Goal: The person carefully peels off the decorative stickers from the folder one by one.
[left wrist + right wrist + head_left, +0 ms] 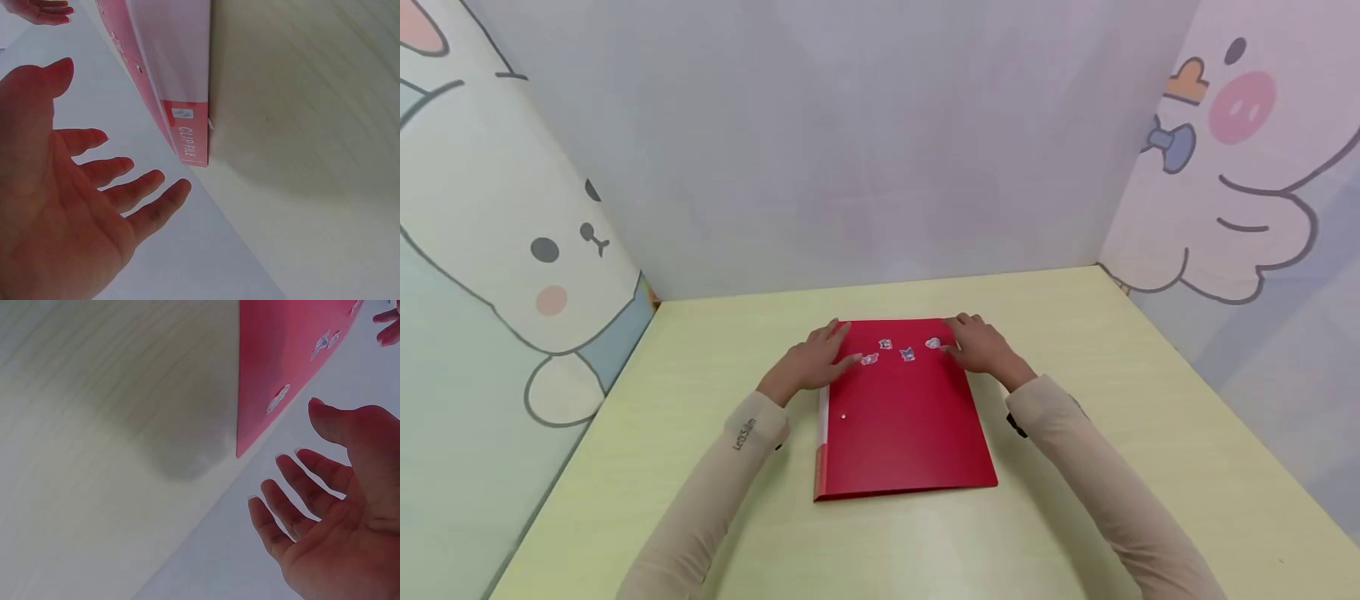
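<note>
A red clip file folder (910, 433) lies closed on the table, its spine, lettered "CLIP FILE" (186, 134), on the left side. Near its far edge are several small cartoon stickers (907, 354). My left hand (811, 358) is at the folder's far left corner, fingers spread and relaxed. At the far right corner is my right hand (983, 346), with its thumb near a sticker (278, 399). In the wrist views the left hand (69, 206) and right hand (337, 500) both have loosely extended fingers and grip nothing. Whether they touch the cover cannot be told.
The pale wood-grain table (700, 350) extends around the folder on all sides. A plain grey-white panel (850, 167) stands behind it. Side panels with a cartoon rabbit (497, 217) and another cartoon animal (1247, 183) flank the table.
</note>
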The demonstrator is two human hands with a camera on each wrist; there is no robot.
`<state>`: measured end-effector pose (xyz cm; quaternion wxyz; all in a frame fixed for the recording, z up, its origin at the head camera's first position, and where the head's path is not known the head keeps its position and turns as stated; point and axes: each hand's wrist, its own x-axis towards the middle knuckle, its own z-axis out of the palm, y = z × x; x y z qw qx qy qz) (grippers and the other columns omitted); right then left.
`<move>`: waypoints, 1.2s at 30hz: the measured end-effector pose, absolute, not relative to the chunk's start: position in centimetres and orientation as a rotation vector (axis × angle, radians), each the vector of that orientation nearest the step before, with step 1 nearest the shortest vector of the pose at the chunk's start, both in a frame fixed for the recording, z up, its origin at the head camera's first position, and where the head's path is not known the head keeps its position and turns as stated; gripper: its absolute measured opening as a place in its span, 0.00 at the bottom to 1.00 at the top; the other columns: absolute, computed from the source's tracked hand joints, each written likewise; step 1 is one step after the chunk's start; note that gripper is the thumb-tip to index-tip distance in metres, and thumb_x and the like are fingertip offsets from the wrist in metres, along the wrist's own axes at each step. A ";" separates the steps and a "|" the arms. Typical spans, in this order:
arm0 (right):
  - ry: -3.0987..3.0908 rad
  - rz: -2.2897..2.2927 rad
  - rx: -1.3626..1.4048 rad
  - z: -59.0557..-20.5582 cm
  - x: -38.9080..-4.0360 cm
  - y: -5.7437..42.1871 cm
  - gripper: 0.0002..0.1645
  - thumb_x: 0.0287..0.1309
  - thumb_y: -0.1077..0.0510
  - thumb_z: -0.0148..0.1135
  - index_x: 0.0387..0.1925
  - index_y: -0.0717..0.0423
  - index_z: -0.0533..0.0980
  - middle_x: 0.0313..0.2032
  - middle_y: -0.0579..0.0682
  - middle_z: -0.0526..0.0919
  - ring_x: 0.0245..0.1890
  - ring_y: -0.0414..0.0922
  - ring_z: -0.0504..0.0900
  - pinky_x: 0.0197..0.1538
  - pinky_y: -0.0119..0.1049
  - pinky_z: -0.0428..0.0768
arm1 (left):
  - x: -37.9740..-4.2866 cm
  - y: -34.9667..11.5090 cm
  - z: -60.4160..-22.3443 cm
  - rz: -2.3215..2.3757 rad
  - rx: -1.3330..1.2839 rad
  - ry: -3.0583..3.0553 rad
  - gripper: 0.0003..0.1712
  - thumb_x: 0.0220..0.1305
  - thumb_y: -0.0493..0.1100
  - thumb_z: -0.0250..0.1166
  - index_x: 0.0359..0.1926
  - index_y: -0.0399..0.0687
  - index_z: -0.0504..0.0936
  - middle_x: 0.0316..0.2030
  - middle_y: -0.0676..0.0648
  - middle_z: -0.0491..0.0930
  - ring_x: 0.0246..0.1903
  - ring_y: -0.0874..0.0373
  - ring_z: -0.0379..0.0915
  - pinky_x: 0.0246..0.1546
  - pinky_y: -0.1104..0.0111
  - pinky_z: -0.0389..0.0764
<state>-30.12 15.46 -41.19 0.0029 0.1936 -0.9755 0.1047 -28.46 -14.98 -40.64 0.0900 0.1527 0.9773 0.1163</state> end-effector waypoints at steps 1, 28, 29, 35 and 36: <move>-3.063 0.327 0.605 -41.2 -30.2 15.4 0.36 0.63 0.52 0.65 0.67 0.64 0.67 0.59 0.64 0.74 0.59 0.60 0.73 0.60 0.56 0.78 | -28.4 -15.0 -40.7 0.352 0.456 2.902 0.49 0.68 0.60 0.60 0.79 0.49 0.47 0.78 0.40 0.46 0.77 0.40 0.45 0.65 0.41 0.69; -3.143 0.427 0.654 -42.2 -32.2 13.7 0.27 0.66 0.58 0.62 0.63 0.65 0.69 0.52 0.63 0.76 0.51 0.55 0.78 0.57 0.48 0.81 | -27.9 -15.0 -42.9 0.401 0.441 2.796 0.49 0.70 0.60 0.57 0.79 0.43 0.46 0.78 0.39 0.44 0.77 0.40 0.41 0.59 0.49 0.78; -3.141 0.425 0.655 -42.2 -32.2 13.7 0.27 0.66 0.58 0.62 0.62 0.65 0.70 0.52 0.63 0.76 0.51 0.55 0.78 0.57 0.48 0.81 | -27.9 -15.0 -42.9 0.393 0.444 2.796 0.48 0.70 0.60 0.57 0.79 0.43 0.47 0.78 0.39 0.44 0.77 0.40 0.41 0.59 0.49 0.78; -3.148 0.447 0.649 -42.1 -32.1 13.4 0.20 0.68 0.58 0.60 0.56 0.64 0.73 0.49 0.62 0.77 0.47 0.53 0.78 0.54 0.47 0.82 | -27.8 -15.0 -43.0 0.349 0.448 2.818 0.47 0.70 0.59 0.57 0.78 0.42 0.49 0.78 0.39 0.46 0.77 0.40 0.43 0.61 0.49 0.77; -3.153 0.450 0.645 -42.1 -32.1 13.3 0.19 0.68 0.58 0.59 0.56 0.64 0.74 0.48 0.61 0.77 0.46 0.53 0.78 0.54 0.47 0.82 | -27.8 -15.0 -43.0 0.343 0.446 2.821 0.47 0.70 0.59 0.58 0.78 0.42 0.50 0.78 0.39 0.46 0.76 0.40 0.43 0.61 0.49 0.77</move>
